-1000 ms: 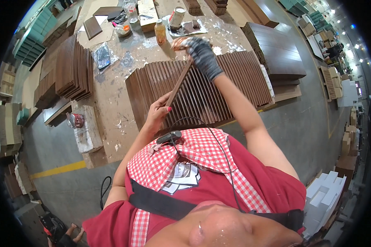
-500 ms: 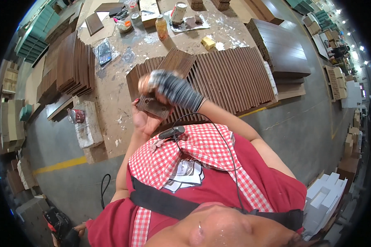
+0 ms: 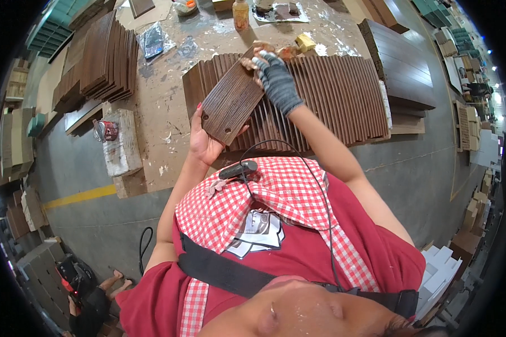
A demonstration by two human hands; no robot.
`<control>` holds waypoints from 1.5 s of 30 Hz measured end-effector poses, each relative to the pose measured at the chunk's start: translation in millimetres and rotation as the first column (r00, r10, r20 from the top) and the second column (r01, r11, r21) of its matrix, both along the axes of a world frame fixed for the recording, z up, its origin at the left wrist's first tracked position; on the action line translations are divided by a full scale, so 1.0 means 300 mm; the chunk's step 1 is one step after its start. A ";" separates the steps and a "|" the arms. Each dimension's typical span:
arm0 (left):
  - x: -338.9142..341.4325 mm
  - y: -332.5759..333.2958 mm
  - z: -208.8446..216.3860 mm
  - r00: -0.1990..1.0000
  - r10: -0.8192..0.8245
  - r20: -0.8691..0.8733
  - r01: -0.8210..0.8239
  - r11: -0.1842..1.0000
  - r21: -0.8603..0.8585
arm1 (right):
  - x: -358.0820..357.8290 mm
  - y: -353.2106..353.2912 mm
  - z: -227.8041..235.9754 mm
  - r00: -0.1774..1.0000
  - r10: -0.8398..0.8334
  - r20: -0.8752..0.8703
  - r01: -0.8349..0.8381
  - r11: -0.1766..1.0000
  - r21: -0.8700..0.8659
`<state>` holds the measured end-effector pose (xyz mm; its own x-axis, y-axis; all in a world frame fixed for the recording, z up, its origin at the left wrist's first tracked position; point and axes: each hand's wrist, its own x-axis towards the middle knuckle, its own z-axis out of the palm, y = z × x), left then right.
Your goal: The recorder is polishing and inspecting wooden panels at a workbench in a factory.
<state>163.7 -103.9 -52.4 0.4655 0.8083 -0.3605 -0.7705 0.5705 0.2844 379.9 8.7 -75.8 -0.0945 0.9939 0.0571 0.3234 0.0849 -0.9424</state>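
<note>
My left hand (image 3: 209,142) is bare and grips the near end of a dark brown wooden board (image 3: 234,101), thumb on its left edge and fingers beneath. Two round holes pierce the board's near end; its far end tilts up to the right. At that far end is my right hand (image 3: 276,78), in a grey glove with fingertips exposed. Its fingers press a crumpled brown-stained wad (image 3: 261,49), apparently a rag, against the board. Underneath lies a long row of similar brown boards (image 3: 326,101), packed side by side on the worktable (image 3: 157,123).
A yellow sponge-like block (image 3: 305,42) and a bottle of amber liquid (image 3: 241,16) stand beyond the row. Stacked brown boards flank it, at left (image 3: 104,59) and right (image 3: 399,67). A red-labelled can (image 3: 105,130) sits on a whitish block. Another person (image 3: 93,303) is at lower left.
My right hand has slid from the board's near end up to its far end, taking the wad along. The board's upper face now shows more fully. The view has shifted slightly.
</note>
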 end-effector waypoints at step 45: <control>-0.004 -0.057 0.176 0.415 0.767 -0.489 0.289 0.398 0.871 | -0.102 -0.238 -0.380 0.914 -0.099 0.394 -0.233 0.667 0.707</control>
